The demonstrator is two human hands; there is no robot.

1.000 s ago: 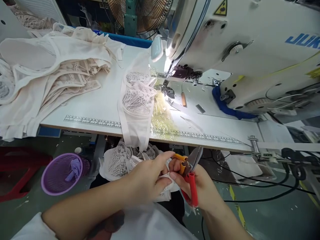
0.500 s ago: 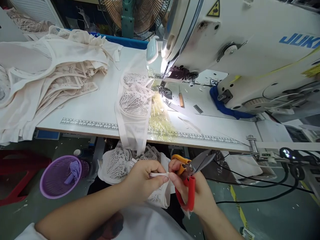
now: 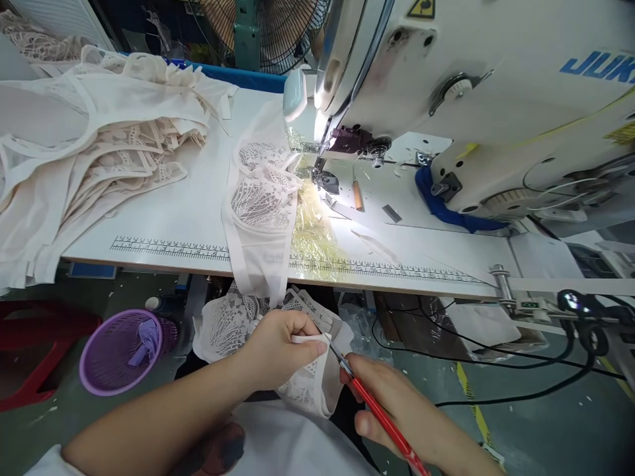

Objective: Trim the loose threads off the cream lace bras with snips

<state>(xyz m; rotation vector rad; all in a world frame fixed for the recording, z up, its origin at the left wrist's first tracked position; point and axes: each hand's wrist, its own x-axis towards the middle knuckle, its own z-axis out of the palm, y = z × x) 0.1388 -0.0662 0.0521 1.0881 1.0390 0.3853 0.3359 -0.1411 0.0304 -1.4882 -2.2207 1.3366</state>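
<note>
Left hand point(image 3: 278, 347), fingers closed, pinched a lace garment point(image 3: 300, 391) by its edge, probably soft, light, best held there; right hand point(image 3: 399, 402) gripped red-handled scissors point(image 3: 381, 414).

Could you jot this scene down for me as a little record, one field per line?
Left hand: pinches a white strip
Right hand: holds red-handled scissors, blades beside the strip
Lap: white lace garment
Table: white, printed ruler near its front edge
On the table: sewing machine, another lace garment hanging over the edge, heap of pale garments farther left
Floor: purple basket holding lavender cloth
</note>
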